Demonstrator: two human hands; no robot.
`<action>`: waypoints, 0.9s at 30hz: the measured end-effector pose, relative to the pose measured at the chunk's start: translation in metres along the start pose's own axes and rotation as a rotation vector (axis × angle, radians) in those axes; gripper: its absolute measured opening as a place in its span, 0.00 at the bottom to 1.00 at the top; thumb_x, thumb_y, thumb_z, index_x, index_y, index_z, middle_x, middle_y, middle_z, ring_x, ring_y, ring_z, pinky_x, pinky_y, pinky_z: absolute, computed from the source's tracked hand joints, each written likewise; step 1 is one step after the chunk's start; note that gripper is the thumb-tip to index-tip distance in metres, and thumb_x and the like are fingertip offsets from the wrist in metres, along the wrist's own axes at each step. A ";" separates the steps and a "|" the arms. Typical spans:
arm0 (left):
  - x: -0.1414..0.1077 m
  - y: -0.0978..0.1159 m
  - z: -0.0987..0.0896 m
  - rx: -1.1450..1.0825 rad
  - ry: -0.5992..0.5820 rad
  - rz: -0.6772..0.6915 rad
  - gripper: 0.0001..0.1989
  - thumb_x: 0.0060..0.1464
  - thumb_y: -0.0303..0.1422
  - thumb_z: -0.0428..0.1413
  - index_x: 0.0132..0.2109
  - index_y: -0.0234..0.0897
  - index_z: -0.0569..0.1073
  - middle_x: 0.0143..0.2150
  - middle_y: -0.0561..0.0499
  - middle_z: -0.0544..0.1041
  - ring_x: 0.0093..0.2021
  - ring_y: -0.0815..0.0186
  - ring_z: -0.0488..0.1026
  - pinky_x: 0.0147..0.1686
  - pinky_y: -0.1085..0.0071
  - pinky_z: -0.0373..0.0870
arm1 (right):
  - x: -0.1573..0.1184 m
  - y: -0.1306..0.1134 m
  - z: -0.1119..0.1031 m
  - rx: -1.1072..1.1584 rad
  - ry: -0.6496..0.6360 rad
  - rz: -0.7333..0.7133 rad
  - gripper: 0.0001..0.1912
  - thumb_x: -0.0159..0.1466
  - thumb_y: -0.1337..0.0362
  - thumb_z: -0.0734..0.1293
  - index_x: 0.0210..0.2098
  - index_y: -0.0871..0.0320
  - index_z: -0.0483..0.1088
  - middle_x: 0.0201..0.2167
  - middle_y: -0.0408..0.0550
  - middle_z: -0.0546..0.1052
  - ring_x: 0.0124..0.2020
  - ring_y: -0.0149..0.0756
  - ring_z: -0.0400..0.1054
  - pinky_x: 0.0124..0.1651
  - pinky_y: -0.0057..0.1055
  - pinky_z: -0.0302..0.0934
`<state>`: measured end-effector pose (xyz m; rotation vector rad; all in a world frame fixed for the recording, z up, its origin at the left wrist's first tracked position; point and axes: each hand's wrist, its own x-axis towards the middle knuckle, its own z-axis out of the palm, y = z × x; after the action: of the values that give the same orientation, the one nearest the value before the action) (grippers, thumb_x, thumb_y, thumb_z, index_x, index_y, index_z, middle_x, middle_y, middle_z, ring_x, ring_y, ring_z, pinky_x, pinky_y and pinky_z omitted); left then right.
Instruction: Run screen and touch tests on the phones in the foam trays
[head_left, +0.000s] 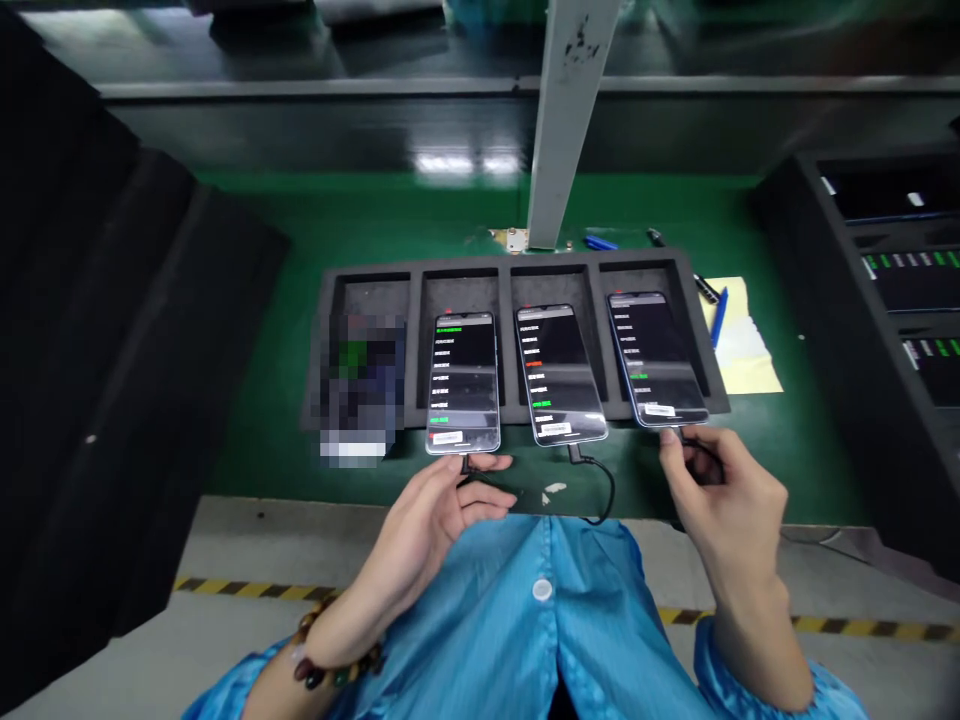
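A black foam tray (506, 290) holds several phones side by side, their lower ends over its near edge. My left hand (442, 505) is at the bottom of the left-middle phone (463, 380), with thumb and index finger around a black cable plug (465, 465); the other fingers are stretched out. The right-middle phone (561, 375) has a black charging cable (611, 490) plugged into its lower end, untouched. At the rightmost phone (658, 355), my right hand (724, 490) pinches the cable plug at its bottom edge. The leftmost place is blurred out. Lit screens show lists with green and red lines.
Dark foam trays are stacked at the left (135, 300). More trays with phones (911, 275) stand at the right. A metal post (570, 120) rises behind the tray. Yellow paper (750, 350) and pens (718, 318) lie on the green bench (255, 440).
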<state>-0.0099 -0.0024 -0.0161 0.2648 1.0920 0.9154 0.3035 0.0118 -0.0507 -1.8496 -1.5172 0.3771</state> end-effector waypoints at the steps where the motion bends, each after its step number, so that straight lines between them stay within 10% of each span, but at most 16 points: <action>1: 0.002 -0.002 0.003 -0.022 0.018 0.010 0.17 0.65 0.43 0.65 0.46 0.30 0.83 0.53 0.35 0.86 0.40 0.58 0.86 0.42 0.65 0.85 | -0.001 0.002 0.002 0.012 0.006 0.015 0.13 0.71 0.52 0.74 0.41 0.55 0.77 0.28 0.40 0.73 0.28 0.31 0.66 0.35 0.31 0.61; 11: 0.005 -0.025 0.027 -0.165 0.248 0.100 0.23 0.55 0.47 0.73 0.31 0.34 0.75 0.35 0.48 0.84 0.36 0.62 0.86 0.40 0.71 0.85 | -0.030 -0.040 0.005 0.183 -0.010 -0.099 0.08 0.69 0.60 0.77 0.42 0.54 0.76 0.31 0.41 0.71 0.30 0.32 0.65 0.35 0.32 0.61; 15: 0.002 -0.028 0.027 -0.132 0.147 0.082 0.23 0.55 0.50 0.73 0.34 0.34 0.76 0.36 0.47 0.85 0.36 0.60 0.86 0.39 0.69 0.85 | -0.027 -0.067 0.025 0.113 -0.130 -0.226 0.14 0.70 0.55 0.77 0.45 0.54 0.73 0.42 0.48 0.76 0.45 0.42 0.71 0.48 0.40 0.67; 27: 0.001 -0.031 0.019 -0.010 -0.136 0.122 0.22 0.66 0.51 0.65 0.36 0.34 0.81 0.37 0.44 0.84 0.33 0.62 0.84 0.38 0.69 0.82 | -0.032 -0.080 0.040 0.232 -0.097 -0.306 0.14 0.75 0.63 0.70 0.34 0.53 0.65 0.29 0.41 0.69 0.34 0.35 0.62 0.41 0.35 0.58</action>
<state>0.0222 -0.0162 -0.0259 0.3834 0.9530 0.9966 0.2115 0.0002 -0.0313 -1.4131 -1.7125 0.4788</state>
